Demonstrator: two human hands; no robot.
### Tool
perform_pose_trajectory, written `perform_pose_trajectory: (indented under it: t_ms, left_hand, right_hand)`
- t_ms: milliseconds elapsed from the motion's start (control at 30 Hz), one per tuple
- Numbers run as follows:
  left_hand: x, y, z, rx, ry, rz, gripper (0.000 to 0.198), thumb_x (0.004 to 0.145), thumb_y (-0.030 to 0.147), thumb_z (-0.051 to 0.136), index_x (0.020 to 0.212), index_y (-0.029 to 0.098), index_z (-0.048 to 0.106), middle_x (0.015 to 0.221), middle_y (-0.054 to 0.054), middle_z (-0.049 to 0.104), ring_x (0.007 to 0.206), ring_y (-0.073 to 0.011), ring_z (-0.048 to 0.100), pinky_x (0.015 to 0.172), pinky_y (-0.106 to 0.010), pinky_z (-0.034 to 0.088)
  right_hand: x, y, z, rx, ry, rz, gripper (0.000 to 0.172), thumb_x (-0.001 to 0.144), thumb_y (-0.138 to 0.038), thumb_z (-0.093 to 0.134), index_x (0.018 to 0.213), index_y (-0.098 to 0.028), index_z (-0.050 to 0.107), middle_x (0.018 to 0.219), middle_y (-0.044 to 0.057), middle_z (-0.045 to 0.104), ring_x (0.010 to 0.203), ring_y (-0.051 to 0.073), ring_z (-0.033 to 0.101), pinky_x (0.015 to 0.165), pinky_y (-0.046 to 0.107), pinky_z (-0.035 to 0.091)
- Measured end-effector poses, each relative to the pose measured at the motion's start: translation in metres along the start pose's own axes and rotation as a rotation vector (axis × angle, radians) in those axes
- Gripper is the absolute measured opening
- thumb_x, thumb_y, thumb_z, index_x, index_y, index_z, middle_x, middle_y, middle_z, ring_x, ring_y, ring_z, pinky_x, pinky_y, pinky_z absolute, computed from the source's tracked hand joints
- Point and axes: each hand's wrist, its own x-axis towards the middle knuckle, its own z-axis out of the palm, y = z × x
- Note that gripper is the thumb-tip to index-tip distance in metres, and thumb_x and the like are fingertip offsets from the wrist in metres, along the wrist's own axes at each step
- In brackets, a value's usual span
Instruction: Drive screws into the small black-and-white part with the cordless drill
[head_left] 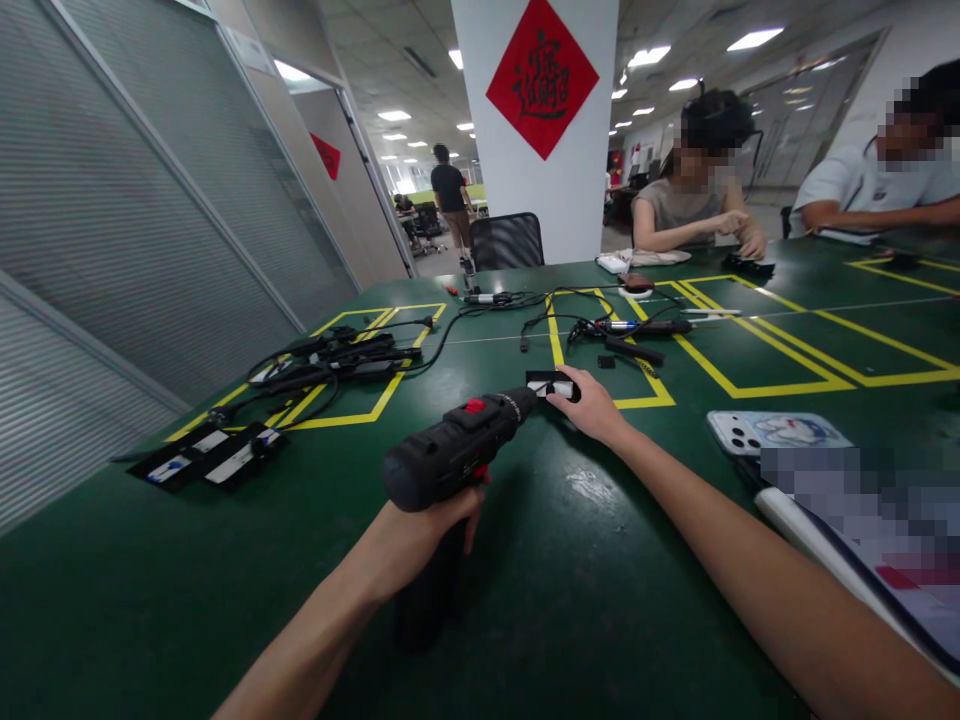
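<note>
My left hand [431, 525] is wrapped round the grip of a black cordless drill [457, 450] with a red switch, its nose pointing away toward a small black part [551, 384] with a white label on the green table [525, 600]. My right hand [592, 405] rests on that part, fingers closed over its near edge and holding it down. The drill's tip sits right at the part's left end.
Black cables, adapters and flat black strips [210, 455] lie at the left inside yellow tape marks. More tools and cables [622, 330] lie beyond. A white phone [780, 432] and papers sit at the right. Two people sit at the far right side; a chair [506, 240] stands by the pillar.
</note>
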Motion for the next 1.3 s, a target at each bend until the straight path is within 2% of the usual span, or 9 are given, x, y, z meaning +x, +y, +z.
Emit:
perform_pose_trajectory:
  t_ms: [133,467,767,1067,1300]
  left_hand:
    - [0.001,-0.004,0.0,-0.005,-0.014,0.01,0.015,0.083,0.027,0.051,0.095,0.017,0.051,0.058,0.003,0.057,0.054,-0.0135,0.054,0.059,-0.029,0.044]
    - [0.003,-0.001,0.001,-0.005,-0.006,-0.009,0.016,0.083,0.028,0.05,0.094,0.017,0.053,0.056,0.003,0.058,0.054,-0.0141,0.054,0.058,-0.029,0.043]
    - [0.005,-0.013,-0.002,-0.034,0.005,-0.018,0.018,0.085,0.031,0.05,0.097,0.018,0.054,0.058,0.002,0.059,0.056,-0.0151,0.055,0.059,-0.029,0.043]
    - [0.002,0.003,0.002,0.047,-0.005,0.003,0.017,0.084,0.028,0.049,0.093,0.015,0.055,0.06,0.001,0.06,0.057,-0.0162,0.056,0.061,-0.031,0.043]
    - [0.002,0.002,0.003,0.042,0.009,0.011,0.015,0.083,0.027,0.05,0.09,0.016,0.056,0.057,0.001,0.06,0.055,-0.0157,0.055,0.061,-0.029,0.043]
  right_hand:
    - [0.001,0.0,-0.004,0.023,-0.023,0.005,0.051,0.08,-0.041,0.06,0.127,-0.021,0.052,0.119,0.008,0.058,0.109,0.023,0.055,0.097,0.038,0.041]
    - [0.002,-0.003,-0.004,0.044,-0.032,-0.007,0.052,0.081,-0.037,0.06,0.128,-0.018,0.052,0.125,0.01,0.056,0.114,0.023,0.053,0.101,0.037,0.039]
    - [0.002,0.001,-0.003,0.055,-0.025,-0.021,0.05,0.08,-0.037,0.06,0.126,-0.02,0.053,0.122,0.009,0.058,0.111,0.022,0.054,0.098,0.036,0.04]
    - [0.0,-0.008,-0.008,0.023,-0.045,-0.02,0.048,0.081,-0.035,0.059,0.127,-0.019,0.053,0.12,0.009,0.058,0.109,0.022,0.055,0.097,0.037,0.041]
    - [0.001,-0.006,-0.006,0.021,-0.026,-0.026,0.049,0.08,-0.035,0.059,0.126,-0.018,0.053,0.119,0.009,0.059,0.108,0.022,0.055,0.096,0.036,0.041]
